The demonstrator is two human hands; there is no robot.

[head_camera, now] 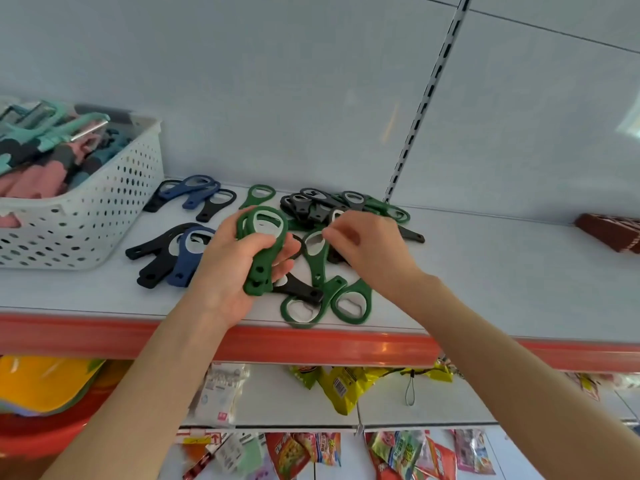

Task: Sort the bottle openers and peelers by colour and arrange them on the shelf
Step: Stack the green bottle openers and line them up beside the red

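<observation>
Head view: my left hand (228, 271) grips a stack of green openers (265, 237), fingers curled round the handles. My right hand (370, 247), fingers curled, is over the mixed pile (311, 202) on the shelf (485, 271); can't tell if it's pinching anything.

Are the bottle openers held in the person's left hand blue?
No, the left hand grips a stack of green bottle openers; the blue openers lie on the shelf.

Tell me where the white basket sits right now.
In the head view the white basket stands at the far left of the shelf, just left of the blue and black bottle openers.
</observation>
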